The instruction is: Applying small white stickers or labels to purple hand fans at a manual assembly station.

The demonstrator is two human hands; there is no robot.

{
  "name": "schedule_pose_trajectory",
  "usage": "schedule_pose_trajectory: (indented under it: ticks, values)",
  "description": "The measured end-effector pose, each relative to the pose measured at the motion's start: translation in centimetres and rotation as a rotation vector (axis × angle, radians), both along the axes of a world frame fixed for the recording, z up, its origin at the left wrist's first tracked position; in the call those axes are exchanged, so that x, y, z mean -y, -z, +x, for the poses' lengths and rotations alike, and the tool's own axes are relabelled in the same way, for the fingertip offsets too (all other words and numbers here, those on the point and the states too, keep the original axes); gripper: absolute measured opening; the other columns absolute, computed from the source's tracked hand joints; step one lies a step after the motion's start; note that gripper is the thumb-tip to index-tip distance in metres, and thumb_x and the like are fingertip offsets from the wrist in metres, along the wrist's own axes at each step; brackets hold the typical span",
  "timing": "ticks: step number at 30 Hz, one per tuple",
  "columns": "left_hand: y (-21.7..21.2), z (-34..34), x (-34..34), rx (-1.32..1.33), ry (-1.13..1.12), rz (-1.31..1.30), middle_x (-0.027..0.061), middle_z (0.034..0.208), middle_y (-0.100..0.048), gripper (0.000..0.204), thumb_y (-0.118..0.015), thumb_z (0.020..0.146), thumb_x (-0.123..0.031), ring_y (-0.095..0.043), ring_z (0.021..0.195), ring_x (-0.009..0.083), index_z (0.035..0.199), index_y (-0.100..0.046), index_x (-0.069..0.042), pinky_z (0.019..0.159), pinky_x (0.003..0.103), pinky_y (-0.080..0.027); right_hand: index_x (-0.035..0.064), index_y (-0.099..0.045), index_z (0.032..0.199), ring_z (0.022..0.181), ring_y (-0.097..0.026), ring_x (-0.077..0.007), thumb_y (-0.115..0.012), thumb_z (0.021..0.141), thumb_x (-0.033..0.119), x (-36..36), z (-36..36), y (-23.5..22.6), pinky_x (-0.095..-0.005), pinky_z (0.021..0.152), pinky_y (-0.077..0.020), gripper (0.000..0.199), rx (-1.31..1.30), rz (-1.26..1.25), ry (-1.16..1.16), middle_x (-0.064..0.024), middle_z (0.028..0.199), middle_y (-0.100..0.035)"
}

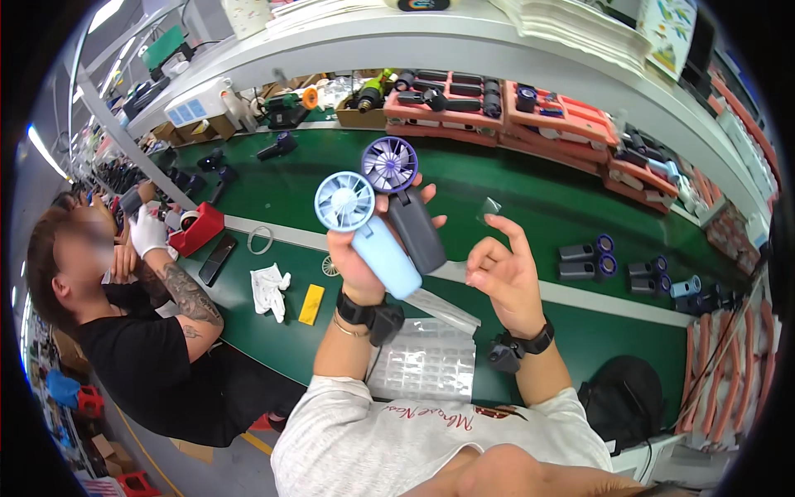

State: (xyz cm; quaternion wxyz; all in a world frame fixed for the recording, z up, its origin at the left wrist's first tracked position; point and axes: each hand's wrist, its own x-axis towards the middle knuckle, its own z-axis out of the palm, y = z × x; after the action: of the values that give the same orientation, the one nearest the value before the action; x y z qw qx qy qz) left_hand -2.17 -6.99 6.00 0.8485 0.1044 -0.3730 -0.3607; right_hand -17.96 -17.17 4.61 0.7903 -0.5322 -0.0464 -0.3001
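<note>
Two handheld fans are in my left hand (356, 265), held side by side above the bench. One is a light blue fan (385, 255) with a round blade head. Behind it is a dark grey fan (416, 230) with a purple-rimmed head; fingers show past its far edge. My right hand (507, 277) is raised to the right of the fans, index finger stretched up, the other fingers curled toward the thumb. A small clear piece of film (490, 207) shows at the index fingertip and seems stuck to it. Below the hands lies a clear sheet with rows of small pieces (422, 364).
A co-worker in black (157, 348) sits at left, near a red tape dispenser (197, 229) and a phone (218, 258). A white glove (268, 290) and yellow block (311, 305) lie on the green bench. Fans (586, 258) lie at right; pink trays (447, 112) line the back.
</note>
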Motion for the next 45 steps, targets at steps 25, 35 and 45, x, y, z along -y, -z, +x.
schedule_pose_trajectory:
  ticks: [25, 35, 45]
  values:
    - [1.1, -5.5, -0.8, -0.051, -0.094, -0.045, 0.0247, 0.131, -0.04, 0.045, -0.046, 0.082, -0.051, -0.044, 0.119, 0.0401, 0.092, -0.046, -0.007, 0.087, 0.055, -0.046, 0.0024, -0.032, 0.124, 0.07, -0.048, -0.0075, -0.066, 0.08, 0.0, -3.2, 1.4, 2.4, -0.0223, 0.065, -0.0395, 0.056, 0.14, -0.374, 0.643, -0.0023, 0.075, -0.051]
    - [0.8, -4.4, -0.8, -0.085, -0.136, -0.021, 0.0226, 0.133, -0.039, 0.04, -0.051, 0.078, -0.045, -0.044, 0.121, 0.0391, 0.095, -0.048, -0.008, 0.089, 0.055, -0.046, 0.0028, -0.056, 0.097, 0.073, -0.042, -0.0086, -0.066, 0.081, 0.005, -1.9, -0.2, 1.8, -0.022, 0.066, -0.0347, 0.019, -0.107, 0.019, 0.166, 0.0001, 0.08, -0.048]
    - [1.2, -3.8, -0.9, -0.057, -0.184, -0.001, 0.0223, 0.136, -0.037, 0.044, -0.055, 0.075, -0.043, -0.041, 0.124, 0.0392, 0.102, -0.051, -0.008, 0.094, 0.055, -0.043, 0.0061, -0.07, 0.076, 0.075, -0.041, -0.0105, -0.079, 0.069, 0.011, -3.8, -0.8, 1.2, -0.0245, 0.071, -0.0357, 0.012, -0.154, -0.368, 0.28, 0.0015, 0.078, -0.043]
